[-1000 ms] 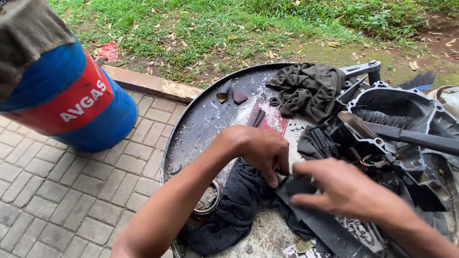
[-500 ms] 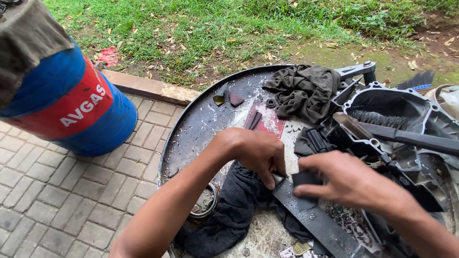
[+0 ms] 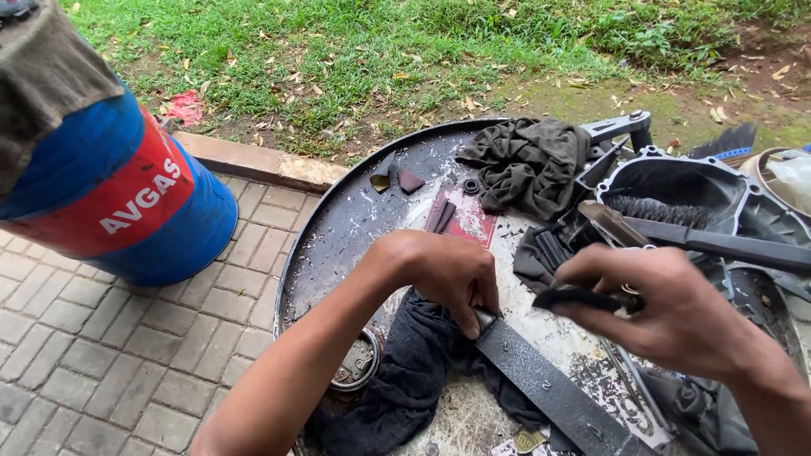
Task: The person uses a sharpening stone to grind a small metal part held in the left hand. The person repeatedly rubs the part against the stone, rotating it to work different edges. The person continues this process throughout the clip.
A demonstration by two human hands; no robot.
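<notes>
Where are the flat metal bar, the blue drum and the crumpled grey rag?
flat metal bar (image 3: 549, 388), head view, middle of its speckled face.
blue drum (image 3: 182, 232), head view, lower blue side.
crumpled grey rag (image 3: 528, 165), head view, centre of its folds.

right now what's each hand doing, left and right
Left hand: closed, fingers pressing down on the end of the flat grey metal bar.
Right hand: closed, pinching a small dark strip just above the round metal tray.

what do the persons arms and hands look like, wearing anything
Both are bare: no gloves, and no sleeves on the forearms as far as the frame shows. The left hand and right hand show no rings, watch or bands. Dark smudges that look like grime mark the fingers.
</notes>
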